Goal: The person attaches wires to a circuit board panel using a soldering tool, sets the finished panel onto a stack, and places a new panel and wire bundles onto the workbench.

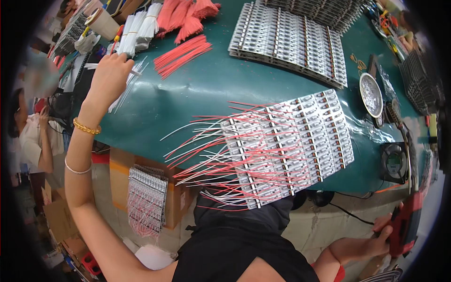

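My left hand [112, 77] is at the far left of the table, over a loose bunch of thin white wires [128, 89]. Its fingers are curled down, and what they grip is hidden. At the lower right, my right hand [381, 237] is closed on a red and black handheld tool [405, 225], whose exact kind I cannot tell. Between my hands, a panel of small circuit boards [310, 136] lies at the table's near edge. Red and white wires [211, 160] stick out from it leftward. Cut red wires [183, 55] lie right of my left hand.
Stacked board panels [289, 42] stand at the back. Bundles of white wires [140, 28] and red wires [188, 16] lie back left. A metal dish [370, 94] and a small black fan [393, 162] are at right. Wired panels [146, 197] hang by a cardboard box [181, 202] below.
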Demonstrator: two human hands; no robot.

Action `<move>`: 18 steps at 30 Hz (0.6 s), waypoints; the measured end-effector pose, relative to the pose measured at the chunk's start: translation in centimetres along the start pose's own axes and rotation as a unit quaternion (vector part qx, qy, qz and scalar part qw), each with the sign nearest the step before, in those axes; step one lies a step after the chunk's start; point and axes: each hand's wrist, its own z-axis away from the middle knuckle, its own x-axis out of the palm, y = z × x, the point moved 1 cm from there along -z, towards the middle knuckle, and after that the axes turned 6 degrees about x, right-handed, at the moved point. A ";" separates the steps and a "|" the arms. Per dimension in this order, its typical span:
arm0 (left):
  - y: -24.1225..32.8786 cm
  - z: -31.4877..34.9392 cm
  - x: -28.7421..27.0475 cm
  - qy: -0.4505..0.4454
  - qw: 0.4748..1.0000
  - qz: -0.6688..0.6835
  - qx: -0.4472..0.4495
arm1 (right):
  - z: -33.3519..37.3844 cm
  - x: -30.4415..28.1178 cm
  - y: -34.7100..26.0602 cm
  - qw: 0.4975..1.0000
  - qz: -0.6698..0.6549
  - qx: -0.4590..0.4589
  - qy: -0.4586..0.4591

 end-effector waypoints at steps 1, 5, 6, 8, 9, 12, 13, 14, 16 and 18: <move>0.8 -0.2 0.1 -0.016 0.998 -0.024 0.049 | -0.4 -0.1 -0.1 1.000 0.002 -0.004 0.001; 3.2 -1.4 1.2 -0.008 0.995 0.025 0.097 | -0.9 0.8 0.5 0.999 -0.027 0.008 -0.024; 3.5 -1.8 0.9 0.021 0.994 0.085 0.061 | -0.7 1.3 0.8 0.995 -0.074 0.025 -0.056; 5.7 -3.2 -1.4 0.065 0.985 0.149 0.054 | -0.1 2.2 0.9 0.992 -0.100 0.065 -0.052; 7.2 -3.9 -2.8 0.051 0.952 0.301 0.025 | 0.2 2.9 1.1 0.983 -0.143 0.099 -0.055; 13.0 -5.9 -5.2 0.013 0.820 0.572 -0.006 | 1.0 5.5 1.3 0.937 -0.255 0.210 -0.113; 15.3 -7.2 -5.7 0.053 0.800 0.598 0.022 | 1.1 6.4 0.8 0.938 -0.251 0.214 -0.107; 17.6 -8.1 -5.9 0.091 0.777 0.621 0.046 | 1.3 7.6 0.3 0.926 -0.262 0.238 -0.132; 20.6 -9.7 -5.3 0.092 0.756 0.646 0.053 | 1.6 9.7 0.2 0.910 -0.275 0.265 -0.162; 22.2 -10.6 -4.8 0.078 0.750 0.656 0.032 | 1.7 11.2 0.0 0.892 -0.297 0.293 -0.176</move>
